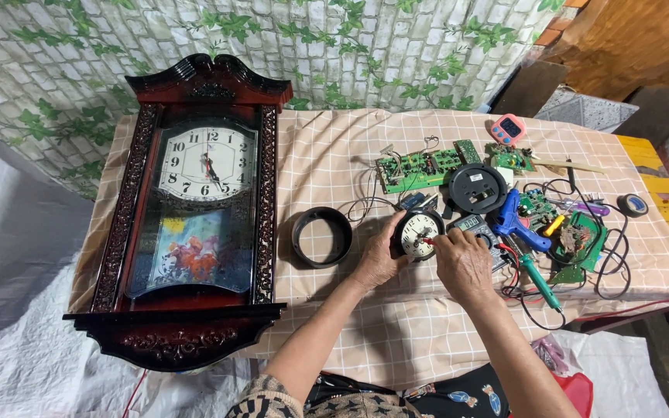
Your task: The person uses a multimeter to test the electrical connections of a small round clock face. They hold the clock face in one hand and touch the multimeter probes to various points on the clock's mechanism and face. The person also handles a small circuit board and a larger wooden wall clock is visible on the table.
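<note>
left hand [377,259]: cups the small round clock [418,234] from its left side, fingers curled round the rim, holding it face-up on the table [334,155].
right hand [462,259]: just right of the small clock, thumb and forefinger pressed together at the dial's right edge; looks like a pinch on something thin and red, too small to tell what.
small clock: white dial, dark case, hands exposed, right of the black ring [321,237].
black ring: lies apart from the small clock, looks like its removed bezel.
wall clock [195,217]: big carved wooden case, flat on the table, well left of the small clock.
right of small clock: multimeter [478,228], blue glue gun [514,220], green soldering iron [540,280], circuit boards [420,169].
step: likely work on the open dial, at its edge or hands.
next move: calls for a steady left hold and fine right-hand fingertip control.
</note>
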